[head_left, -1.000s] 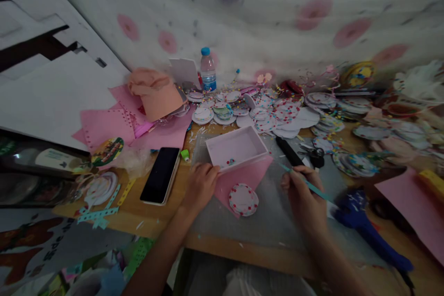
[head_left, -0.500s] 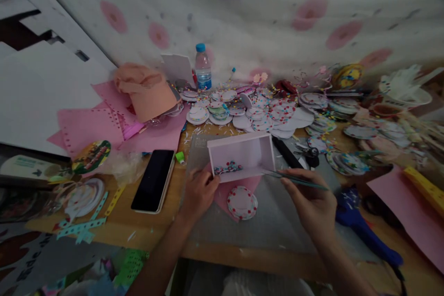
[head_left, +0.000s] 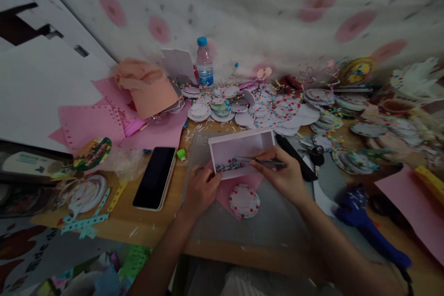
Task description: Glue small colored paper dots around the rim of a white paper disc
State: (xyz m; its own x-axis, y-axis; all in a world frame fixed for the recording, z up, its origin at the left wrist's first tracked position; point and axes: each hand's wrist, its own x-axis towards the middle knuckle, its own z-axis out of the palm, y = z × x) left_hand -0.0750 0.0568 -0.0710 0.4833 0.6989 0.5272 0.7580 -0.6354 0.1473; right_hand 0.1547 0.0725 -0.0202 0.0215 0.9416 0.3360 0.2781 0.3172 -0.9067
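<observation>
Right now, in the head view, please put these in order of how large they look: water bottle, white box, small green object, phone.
Largest to smallest as they look:
1. White box
2. Phone
3. Water bottle
4. Small green object

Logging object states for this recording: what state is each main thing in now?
White box: open, tilted, coloured bits gathered inside
Left hand: gripping the box's corner
Right hand: holding tweezers
Tweezers: tips inside the box
Phone: face up, screen dark
Bottle: upright, capped, partly full
Dotted disc: flat, partly on pink sheet
</observation>
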